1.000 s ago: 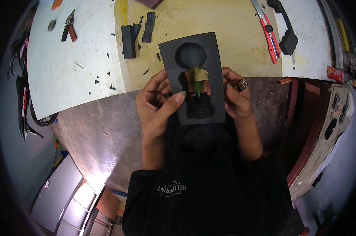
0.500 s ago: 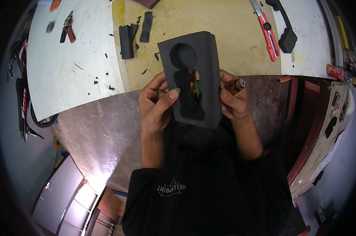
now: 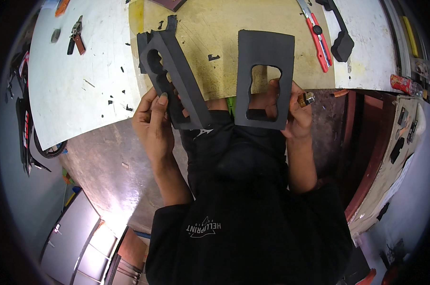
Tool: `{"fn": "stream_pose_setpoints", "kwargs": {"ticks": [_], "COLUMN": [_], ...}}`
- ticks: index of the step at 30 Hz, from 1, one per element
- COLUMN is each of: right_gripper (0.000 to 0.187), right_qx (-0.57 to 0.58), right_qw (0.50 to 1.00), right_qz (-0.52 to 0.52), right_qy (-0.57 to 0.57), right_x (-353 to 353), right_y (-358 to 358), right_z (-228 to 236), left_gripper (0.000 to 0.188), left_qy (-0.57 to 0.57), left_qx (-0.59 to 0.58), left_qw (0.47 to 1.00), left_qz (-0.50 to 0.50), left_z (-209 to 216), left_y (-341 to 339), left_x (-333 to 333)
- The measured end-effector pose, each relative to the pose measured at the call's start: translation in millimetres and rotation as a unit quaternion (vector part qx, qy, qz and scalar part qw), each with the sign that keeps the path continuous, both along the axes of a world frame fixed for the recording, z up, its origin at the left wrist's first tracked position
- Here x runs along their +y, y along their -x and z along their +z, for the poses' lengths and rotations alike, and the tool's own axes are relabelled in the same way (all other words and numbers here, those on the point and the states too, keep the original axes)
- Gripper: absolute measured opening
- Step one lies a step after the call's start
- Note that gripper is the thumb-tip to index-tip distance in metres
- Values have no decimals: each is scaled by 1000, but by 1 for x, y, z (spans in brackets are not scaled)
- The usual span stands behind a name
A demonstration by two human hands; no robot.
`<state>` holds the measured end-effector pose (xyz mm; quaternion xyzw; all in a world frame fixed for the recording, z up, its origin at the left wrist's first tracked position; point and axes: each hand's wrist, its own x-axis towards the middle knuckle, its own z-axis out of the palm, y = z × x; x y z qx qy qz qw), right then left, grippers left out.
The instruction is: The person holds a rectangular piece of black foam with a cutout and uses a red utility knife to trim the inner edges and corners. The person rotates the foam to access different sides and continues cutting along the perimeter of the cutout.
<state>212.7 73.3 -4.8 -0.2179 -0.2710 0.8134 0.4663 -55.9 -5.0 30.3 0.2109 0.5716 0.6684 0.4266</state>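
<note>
In my left hand (image 3: 151,121) is a thick dark-grey foam block (image 3: 188,78), tilted, its long cutout made of a round part and a narrower part. The thumb presses on its face beside the cutout. My right hand (image 3: 298,114) grips a second dark-grey foam piece (image 3: 263,50) by its right edge. That piece is held nearly upright and has a wavy-sided opening; a fingertip shows through it. A small lighter (image 3: 309,98) with a metal top sticks out from between the right hand's fingers. A gap separates the two foam pieces.
Black foam scraps (image 3: 172,23) lie behind the left block. A red cutter knife (image 3: 318,40) and a long black piece with a thick end (image 3: 341,47) rest at the table's right. A plier-like tool (image 3: 76,38) lies on the white board (image 3: 67,85) at left.
The single thick block held between both hands is now two separate foam pieces. My left hand has moved left with one, and my right hand slightly right with the other.
</note>
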Motion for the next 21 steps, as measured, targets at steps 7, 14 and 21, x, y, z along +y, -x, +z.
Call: {"fn": "stream_pose_setpoints", "kwargs": {"ticks": [7, 14, 21], "right_gripper": [55, 56, 49], "right_qx": [-13, -93, -236], "right_qw": [997, 988, 964], "right_qz": [-54, -99, -80], "right_qy": [-56, -74, -98], "right_x": [-1, 4, 13], "right_y": [-18, -40, -20], "right_z": [-13, -13, 20], "left_gripper": [40, 48, 43], "left_qy": [44, 50, 69], "left_qx": [53, 88, 269], "left_qw": [998, 994, 960], "left_qz": [3, -30, -22], "left_z": [-1, -8, -3], "left_y": [-11, -32, -39], "left_x": [2, 13, 17]}}
